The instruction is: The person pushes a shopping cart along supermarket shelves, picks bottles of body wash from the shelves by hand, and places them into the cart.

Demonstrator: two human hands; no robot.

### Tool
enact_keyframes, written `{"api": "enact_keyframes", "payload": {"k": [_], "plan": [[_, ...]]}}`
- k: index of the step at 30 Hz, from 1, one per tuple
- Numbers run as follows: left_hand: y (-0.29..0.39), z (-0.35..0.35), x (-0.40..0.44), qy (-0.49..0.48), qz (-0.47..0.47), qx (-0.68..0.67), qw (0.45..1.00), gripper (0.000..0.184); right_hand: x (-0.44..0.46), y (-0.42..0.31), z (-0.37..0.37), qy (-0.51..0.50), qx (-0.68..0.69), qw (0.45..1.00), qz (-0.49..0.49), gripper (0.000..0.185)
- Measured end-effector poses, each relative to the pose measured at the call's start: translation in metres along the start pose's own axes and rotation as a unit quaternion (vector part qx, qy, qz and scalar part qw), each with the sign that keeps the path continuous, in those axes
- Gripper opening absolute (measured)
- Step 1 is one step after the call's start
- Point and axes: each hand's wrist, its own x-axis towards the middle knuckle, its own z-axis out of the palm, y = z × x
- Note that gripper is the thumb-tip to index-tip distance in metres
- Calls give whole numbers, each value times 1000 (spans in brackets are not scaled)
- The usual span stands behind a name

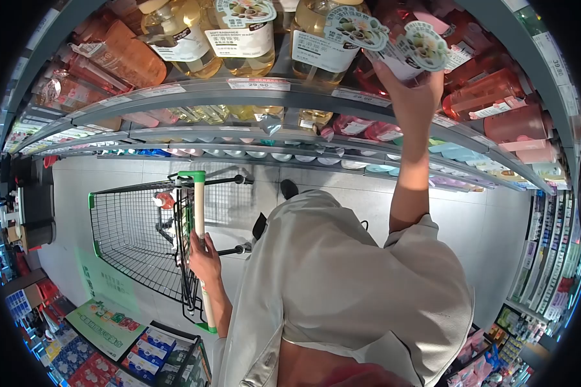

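Note:
My right hand (412, 87) reaches up to the top shelf, its fingers and thumb wrapped round a pinkish bottle (403, 66) with a white label and a round floral tag. Left of it on the same shelf stand yellow body wash bottles (326, 42) with white labels, and to its right are red bottles (487, 93). My left hand (204, 255) is closed round the pale handle (199, 209) of a shopping cart with green ends.
The black wire cart (135, 226) stands at the left with a red-and-white item (164, 200) inside. Shelf edges (265, 97) curve across the upper view. A display with blue boxes (150, 351) is at lower left; more stocked shelves (539, 251) line the right.

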Motion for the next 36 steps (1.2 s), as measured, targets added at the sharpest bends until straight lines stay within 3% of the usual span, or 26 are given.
{"api": "enact_keyframes", "payload": {"k": [1,3,4,7,9,11,12,14,15,16,17,18,19,20,24,25,27,31,33,34,36], "plan": [[-1,1,0,15,20,-11,1000,43,4,-1,-4,-4,1,1000,0,60],[1,-2,-1,9,10,-7,1000,43,14,2,-22,-117,181,974,73,56],[4,-3,-1,4,5,-3,1000,43,16,3,-31,-128,120,977,119,51],[4,-2,-1,17,19,10,1000,44,24,15,-38,-159,186,959,146,43],[7,-5,-2,6,4,18,1000,44,26,12,-38,-173,158,962,144,42],[10,-6,-1,12,14,18,1000,44,23,-1,-34,-146,158,962,167,40],[6,-1,-2,31,21,17,999,43,23,32,-39,-111,150,969,160,39],[7,-3,-3,26,7,-2,1000,42,26,44,-49,-81,-38,983,158,48],[0,3,-2,16,0,10,1000,41,30,52,-57,-73,-160,975,138,32],[3,0,-3,33,3,-10,999,40,34,59,-61,-88,-100,984,117,30],[-5,7,-3,59,29,-38,997,39,49,90,-79,-137,-47,977,159,28],[0,0,-4,59,18,-45,997,40,48,76,-68,-139,45,985,90,29],[-2,2,-4,71,29,-33,997,40,68,117,-89,-156,80,973,151,33],[-1,3,-6,60,5,-23,998,40,66,102,-77,-171,132,971,102,38],[1,6,-7,62,-29,-16,998,38,69,99,-67,-127,100,980,116,41],[3,5,-7,59,-32,-18,998,38,78,103,-78,-177,51,968,173,36],[0,6,-7,60,-39,-24,997,39,73,92,-61,-162,110,974,116,31],[-1,8,-8,75,-8,-13,997,38,68,77,-58,-182,107,971,113,37],[-5,15,-7,65,-16,-25,997,43,68,78,-66,-179,65,966,174,46],[-6,18,-6,64,-13,-39,997,43,63,67,-64,-163,41,965,201,41],[-3,14,-4,91,6,-43,995,39,40,36,-37,-152,150,969,122,32]]}}
